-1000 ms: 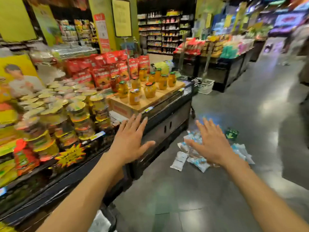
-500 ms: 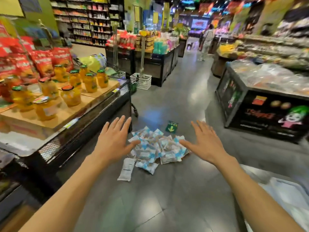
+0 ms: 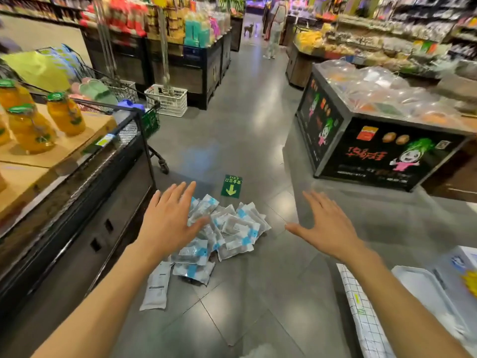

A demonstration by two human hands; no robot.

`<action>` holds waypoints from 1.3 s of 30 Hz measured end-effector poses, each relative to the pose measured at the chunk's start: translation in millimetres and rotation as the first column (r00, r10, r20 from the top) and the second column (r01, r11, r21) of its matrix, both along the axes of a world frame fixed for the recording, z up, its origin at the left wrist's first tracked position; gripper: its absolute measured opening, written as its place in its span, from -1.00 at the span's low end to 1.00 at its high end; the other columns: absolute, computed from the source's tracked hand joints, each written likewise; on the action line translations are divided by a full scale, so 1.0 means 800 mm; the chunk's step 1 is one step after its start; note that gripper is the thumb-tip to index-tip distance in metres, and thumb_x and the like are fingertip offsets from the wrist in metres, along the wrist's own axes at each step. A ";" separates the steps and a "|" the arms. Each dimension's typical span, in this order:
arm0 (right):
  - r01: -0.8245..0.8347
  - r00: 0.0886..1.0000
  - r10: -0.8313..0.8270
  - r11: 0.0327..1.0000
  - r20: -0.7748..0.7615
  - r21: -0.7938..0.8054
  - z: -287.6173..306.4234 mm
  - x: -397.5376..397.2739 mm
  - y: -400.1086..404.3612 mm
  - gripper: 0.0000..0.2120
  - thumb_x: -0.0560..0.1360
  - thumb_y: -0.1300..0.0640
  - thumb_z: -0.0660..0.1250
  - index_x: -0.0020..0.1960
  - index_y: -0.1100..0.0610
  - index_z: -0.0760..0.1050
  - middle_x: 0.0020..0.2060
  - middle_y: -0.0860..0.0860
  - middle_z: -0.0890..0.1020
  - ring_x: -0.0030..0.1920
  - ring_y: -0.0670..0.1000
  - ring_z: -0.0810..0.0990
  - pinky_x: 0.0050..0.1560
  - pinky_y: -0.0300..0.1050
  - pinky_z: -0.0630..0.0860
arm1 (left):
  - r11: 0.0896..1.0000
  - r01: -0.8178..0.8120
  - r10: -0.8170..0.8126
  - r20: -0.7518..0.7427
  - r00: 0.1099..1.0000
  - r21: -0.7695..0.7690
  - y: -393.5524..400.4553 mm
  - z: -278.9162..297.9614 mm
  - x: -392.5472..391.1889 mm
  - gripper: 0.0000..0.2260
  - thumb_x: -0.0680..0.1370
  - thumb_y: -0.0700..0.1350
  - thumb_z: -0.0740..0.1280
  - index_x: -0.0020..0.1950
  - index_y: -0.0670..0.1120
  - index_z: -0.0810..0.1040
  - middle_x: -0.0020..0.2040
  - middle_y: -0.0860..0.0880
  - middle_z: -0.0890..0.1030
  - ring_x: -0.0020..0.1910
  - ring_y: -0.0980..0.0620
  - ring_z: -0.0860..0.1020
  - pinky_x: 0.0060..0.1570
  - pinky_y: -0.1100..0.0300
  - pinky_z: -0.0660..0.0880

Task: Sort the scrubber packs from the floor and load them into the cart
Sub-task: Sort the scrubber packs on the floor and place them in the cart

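A heap of several scrubber packs (image 3: pixel 232 228), clear plastic with blue and white labels, lies on the grey tiled floor in the aisle. One long grey pack (image 3: pixel 156 288) lies apart at the heap's near left. My left hand (image 3: pixel 167 220) is stretched out flat with spread fingers, in front of the heap's left side and hiding part of it. My right hand (image 3: pixel 325 226) is also flat and spread, to the right of the heap. Neither hand holds anything. A wire shopping cart (image 3: pixel 144 109) stands behind the left display counter, loaded with yellow and green goods.
A black display counter (image 3: pixel 85 215) with jars of yellow fruit runs along the left. A black bin stand (image 3: pixel 366 146) stands at the right. A green exit arrow sticker (image 3: pixel 231 186) marks the floor beyond the heap. White boxes (image 3: pixel 423 293) sit at the near right. A person stands far down the aisle.
The view has swung right and tilted down, bringing the heap of packs closer and more central. Both hands stay flat and spread, now lower and nearer the heap.
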State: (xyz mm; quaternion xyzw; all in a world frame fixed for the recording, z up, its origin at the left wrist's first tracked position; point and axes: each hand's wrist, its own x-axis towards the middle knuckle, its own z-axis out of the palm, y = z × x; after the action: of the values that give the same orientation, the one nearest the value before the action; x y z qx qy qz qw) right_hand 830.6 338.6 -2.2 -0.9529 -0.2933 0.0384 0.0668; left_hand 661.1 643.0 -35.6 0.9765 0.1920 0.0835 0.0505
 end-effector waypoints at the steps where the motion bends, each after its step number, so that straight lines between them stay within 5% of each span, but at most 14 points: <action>1: 0.002 1.000 -0.003 1.000 -0.019 -0.007 -0.007 0.022 0.009 -0.03 0.45 -0.50 0.19 0.66 0.01 0.01 0.66 0.00 0.07 0.65 0.05 0.00 0.61 0.03 -0.05 | 1.000 0.006 -0.006 -0.010 1.000 -0.002 0.007 -0.005 0.023 -0.17 0.56 0.41 0.14 0.68 -0.03 0.03 0.65 -0.08 0.20 0.63 -0.10 0.17 0.58 -0.14 0.10; 4: 0.017 0.997 -0.019 1.000 -0.070 -0.021 -0.032 0.099 0.040 0.17 0.26 -0.70 -0.07 0.66 0.00 0.03 0.66 0.01 0.08 0.65 0.06 0.01 0.63 0.06 0.01 | 1.000 -0.001 0.000 -0.044 0.999 -0.021 0.031 -0.025 0.100 -0.20 0.58 0.37 0.17 0.68 -0.02 0.04 0.65 -0.08 0.21 0.63 -0.09 0.16 0.59 -0.13 0.09; 11: -0.016 0.984 -0.002 0.995 -0.180 -0.096 -0.125 0.320 0.135 -0.04 0.44 -0.51 0.19 0.66 -0.04 0.02 0.65 -0.02 0.08 0.64 0.04 0.02 0.60 -0.01 0.02 | 0.998 -0.069 0.068 -0.148 0.987 0.001 0.110 -0.101 0.288 -0.13 0.50 0.47 -0.13 0.65 -0.04 0.15 0.61 -0.10 0.29 0.60 -0.13 0.24 0.56 -0.20 0.15; 15: 0.023 0.975 -0.046 0.994 -0.218 -0.105 -0.204 0.427 0.186 -0.06 0.45 -0.47 0.22 0.65 -0.02 0.04 0.64 -0.04 0.10 0.64 0.02 0.03 0.58 -0.10 -0.01 | 0.999 -0.053 0.051 -0.193 0.980 -0.004 0.165 -0.183 0.399 -0.26 0.59 0.40 0.08 0.65 -0.02 0.18 0.60 -0.10 0.32 0.59 -0.13 0.26 0.55 -0.20 0.18; 21: -0.062 0.948 0.009 0.986 -0.318 -0.158 -0.429 0.519 0.268 -0.07 0.46 -0.45 0.27 0.65 -0.09 0.00 0.65 -0.07 0.04 0.64 -0.02 -0.03 0.56 -0.16 -0.07 | 0.998 0.063 -0.065 -0.197 0.978 -0.017 0.226 -0.403 0.535 -0.28 0.52 0.32 0.11 0.51 -0.12 0.40 0.43 -0.23 0.51 0.42 -0.26 0.47 0.39 -0.26 0.39; 31: -0.108 0.954 0.063 0.984 -0.293 -0.139 -0.898 0.590 0.324 -0.06 0.41 -0.44 0.31 0.64 -0.08 0.07 0.63 -0.08 0.14 0.62 0.00 0.10 0.57 -0.02 0.10 | 0.993 0.080 -0.096 -0.204 0.974 -0.084 0.258 -0.886 0.611 -0.20 0.48 0.43 0.07 0.55 -0.06 0.33 0.46 -0.20 0.47 0.42 -0.27 0.46 0.40 -0.29 0.39; 34: -0.138 0.958 0.098 0.981 -0.268 -0.134 -0.978 0.599 0.325 -0.06 0.40 -0.43 0.34 0.63 -0.07 0.10 0.61 -0.10 0.20 0.60 -0.01 0.15 0.52 -0.01 0.18 | 0.980 0.088 -0.122 -0.186 0.975 -0.180 0.265 -0.975 0.614 -0.19 0.47 0.49 0.08 0.53 -0.04 0.31 0.43 -0.20 0.48 0.40 -0.28 0.45 0.38 -0.29 0.37; 39: -0.251 0.945 0.206 0.955 -0.255 -0.160 -1.049 0.604 0.329 -0.03 0.38 -0.48 0.31 0.64 -0.11 0.06 0.63 -0.07 0.17 0.62 0.00 0.13 0.54 -0.01 0.14 | 0.994 0.103 -0.105 -0.184 0.977 -0.018 0.264 -1.025 0.612 -0.23 0.49 0.41 0.13 0.54 -0.07 0.37 0.38 -0.16 0.54 0.31 -0.26 0.52 0.33 -0.19 0.42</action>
State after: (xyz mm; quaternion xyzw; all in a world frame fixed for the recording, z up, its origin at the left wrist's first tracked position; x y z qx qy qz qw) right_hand 1314.0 602.1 -841.6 -0.9030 -0.3872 0.1864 0.0049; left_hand 1150.8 854.0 -855.7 0.9885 0.1449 -0.0112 0.0408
